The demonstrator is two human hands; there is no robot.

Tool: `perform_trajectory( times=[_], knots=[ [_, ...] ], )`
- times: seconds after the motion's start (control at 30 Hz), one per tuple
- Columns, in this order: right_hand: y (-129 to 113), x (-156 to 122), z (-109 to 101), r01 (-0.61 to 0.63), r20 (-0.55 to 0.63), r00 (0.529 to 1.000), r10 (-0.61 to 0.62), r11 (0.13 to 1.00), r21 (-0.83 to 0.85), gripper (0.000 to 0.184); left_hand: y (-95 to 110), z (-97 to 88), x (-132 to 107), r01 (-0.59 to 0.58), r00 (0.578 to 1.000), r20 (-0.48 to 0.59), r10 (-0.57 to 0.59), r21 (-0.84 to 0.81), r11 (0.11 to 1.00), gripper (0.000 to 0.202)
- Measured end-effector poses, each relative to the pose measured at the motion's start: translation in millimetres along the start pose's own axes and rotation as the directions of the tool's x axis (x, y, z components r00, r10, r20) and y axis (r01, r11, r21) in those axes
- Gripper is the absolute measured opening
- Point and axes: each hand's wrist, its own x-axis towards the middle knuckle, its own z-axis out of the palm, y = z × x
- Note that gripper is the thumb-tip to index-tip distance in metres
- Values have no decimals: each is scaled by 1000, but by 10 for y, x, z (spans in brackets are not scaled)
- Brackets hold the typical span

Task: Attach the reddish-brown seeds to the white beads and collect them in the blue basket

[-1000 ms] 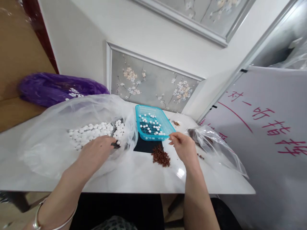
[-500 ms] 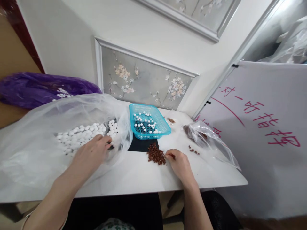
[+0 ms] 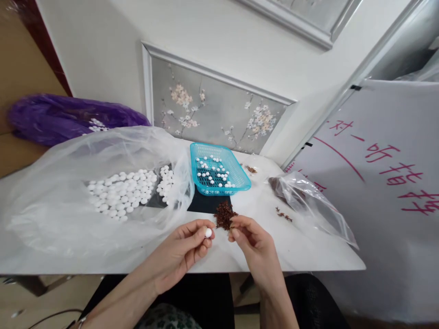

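Between the thumb and fingers of my left hand (image 3: 185,244) is a small white ball (image 3: 208,232). My right hand (image 3: 255,242) is closed in a pinch just to the right of it; whatever its fingertips hold is too small to make out. Beyond both hands lies a heap of small dark reddish-brown pieces (image 3: 223,213), partly on a black mat (image 3: 202,204). A blue plastic basket (image 3: 247,183) behind the heap holds several white balls. To the left, many more white balls (image 3: 123,189) lie in a large clear plastic bag (image 3: 44,219).
A purple bag (image 3: 51,119) with white balls sits at the back left. On the right of the white table (image 3: 308,256) are a clear bag (image 3: 305,194) with brown contents and a few loose brown pieces (image 3: 284,214). A whiteboard (image 3: 387,219) stands beyond the table's right end.
My left hand has come out of the clear bag and moved right, now with a white ball. My right hand has shifted slightly left, close to the left hand.
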Motion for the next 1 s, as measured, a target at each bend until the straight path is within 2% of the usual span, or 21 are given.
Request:
perform_trajectory(
  times=[0.13,0.23,0.37,0.53,0.7,1.0],
  knots=[
    [-140,-65,138,-14,88,996,-3,982,191,2,10,-30,25,-1,999,38,3,-57,998,10],
    [-161,-81,210,4,80,997,-22,976,220,7,1,-40,29,-20,998,61,22,-37,999,10],
    [-155,-113,280,-99,103,992,74,957,274,4,-26,-63,43,-51,997,60,52,-19,999,10],
    [-188,-140,327,-104,90,993,81,951,290,3,-35,-75,50,-71,995,76,72,-13,997,10],
    [-185,-139,365,-93,71,994,77,960,265,6,-49,-86,56,-84,993,87,82,14,996,11],
    [-226,-162,397,-36,23,999,35,997,75,11,-72,-77,42,-106,993,61,103,41,994,8]
  ],
)
